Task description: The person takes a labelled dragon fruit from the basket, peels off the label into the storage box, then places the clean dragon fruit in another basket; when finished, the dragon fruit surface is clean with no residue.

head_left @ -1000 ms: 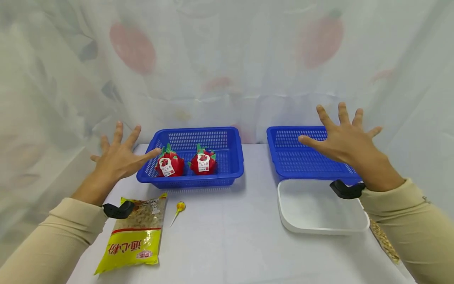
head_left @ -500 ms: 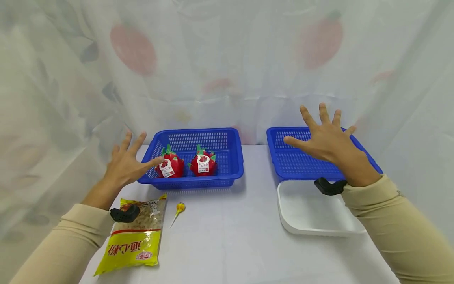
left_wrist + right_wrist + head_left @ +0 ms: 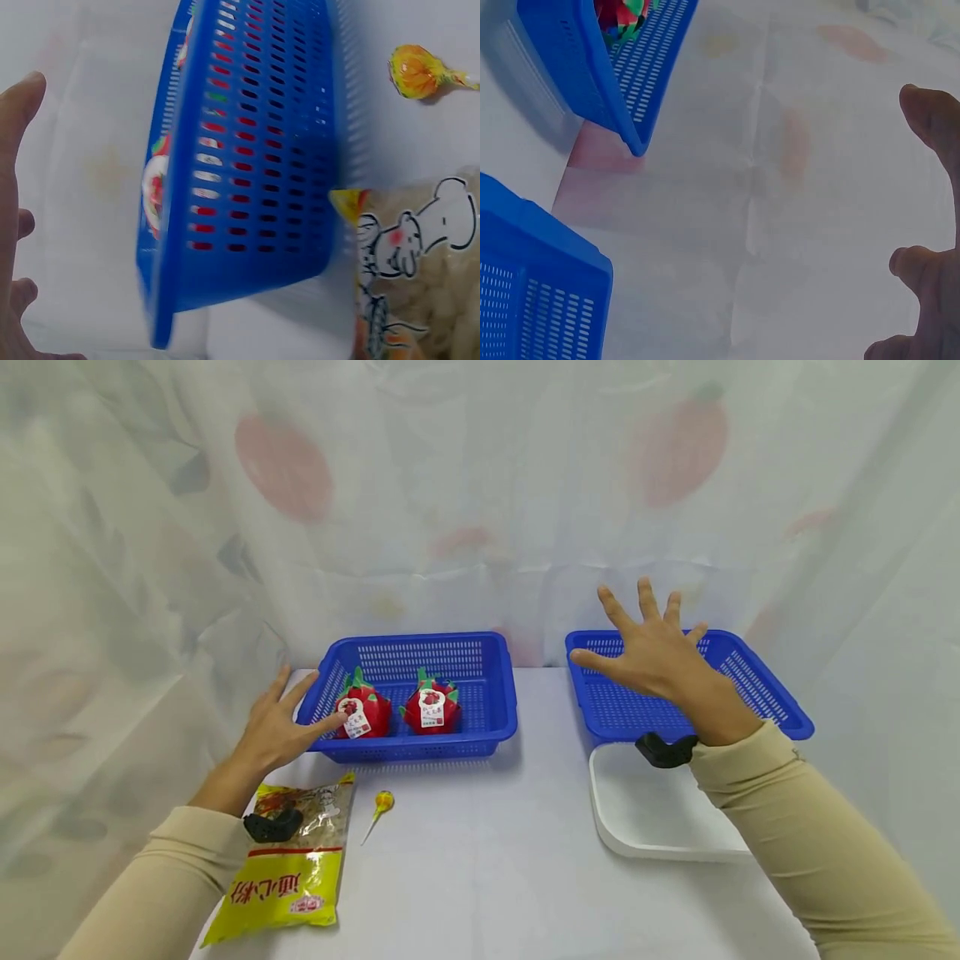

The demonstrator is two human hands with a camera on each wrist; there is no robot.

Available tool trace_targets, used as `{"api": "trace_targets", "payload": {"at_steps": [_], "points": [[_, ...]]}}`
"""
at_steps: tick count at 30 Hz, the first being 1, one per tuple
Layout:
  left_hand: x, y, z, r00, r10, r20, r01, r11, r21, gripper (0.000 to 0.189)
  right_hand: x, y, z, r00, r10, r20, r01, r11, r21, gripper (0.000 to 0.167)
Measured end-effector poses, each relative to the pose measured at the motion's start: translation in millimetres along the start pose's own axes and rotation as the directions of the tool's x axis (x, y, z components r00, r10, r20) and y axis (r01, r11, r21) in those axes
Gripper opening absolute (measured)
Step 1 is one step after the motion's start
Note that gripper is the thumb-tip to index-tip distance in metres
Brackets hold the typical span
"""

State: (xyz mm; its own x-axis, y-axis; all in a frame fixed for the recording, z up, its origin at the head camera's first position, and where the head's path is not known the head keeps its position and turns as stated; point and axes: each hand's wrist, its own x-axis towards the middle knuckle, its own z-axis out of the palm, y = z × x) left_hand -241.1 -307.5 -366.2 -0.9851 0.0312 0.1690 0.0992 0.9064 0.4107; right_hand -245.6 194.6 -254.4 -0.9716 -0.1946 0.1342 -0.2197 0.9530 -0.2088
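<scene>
My left hand (image 3: 276,728) hovers with spread fingers by the left end of a blue basket (image 3: 420,745), its thumb in front of one of two red dragon fruits (image 3: 372,717) inside. Whether the thumb touches the fruit I cannot tell; in the left wrist view the hand stands apart from the basket wall (image 3: 240,180). The second dragon fruit (image 3: 442,720) lies to its right, also labelled in white. My right hand (image 3: 652,656), fingers fanned out and holding nothing, is raised over a second blue basket (image 3: 622,710) in the head view.
A yellow bag of pasta (image 3: 300,877) lies at front left, partly under the left forearm. Beside it is a yellow lollipop (image 3: 383,802). A white tray (image 3: 660,810) sits before the right basket, partly hidden by the right sleeve. A patterned curtain (image 3: 480,485) hangs behind.
My left hand has moved rightward and down toward the left basket. The right hand has shifted left over the right basket. Both keep their fingers spread; the objects stay in place.
</scene>
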Motion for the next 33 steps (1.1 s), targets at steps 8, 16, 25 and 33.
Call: {"api": "trace_targets", "payload": {"at_steps": [8, 16, 25, 33], "points": [[3.3, -16.1, 18.5, 0.999, -0.022, 0.034, 0.023, 0.999, -0.043, 0.093, 10.0, -12.2, 10.4, 1.000, -0.024, -0.012, 0.024, 0.999, 0.024, 0.097], [8.2, -27.6, 35.8, 0.996, -0.059, 0.072, 0.066, 0.992, -0.106, 0.094, 21.3, -25.1, 19.2, 0.999, -0.046, -0.015, 0.047, 0.999, 0.019, 0.100], [5.6, -40.5, 48.8, 0.992, -0.076, 0.105, 0.086, 0.991, -0.100, 0.096, 34.8, -44.7, 28.4, 0.998, -0.069, 0.004, 0.069, 0.996, 0.052, 0.100], [7.0, -42.0, 53.4, 0.995, -0.071, 0.062, 0.078, 0.990, -0.113, 0.097, 47.6, -63.1, 36.5, 0.996, -0.088, -0.009, 0.089, 0.989, 0.122, 0.098]]}}
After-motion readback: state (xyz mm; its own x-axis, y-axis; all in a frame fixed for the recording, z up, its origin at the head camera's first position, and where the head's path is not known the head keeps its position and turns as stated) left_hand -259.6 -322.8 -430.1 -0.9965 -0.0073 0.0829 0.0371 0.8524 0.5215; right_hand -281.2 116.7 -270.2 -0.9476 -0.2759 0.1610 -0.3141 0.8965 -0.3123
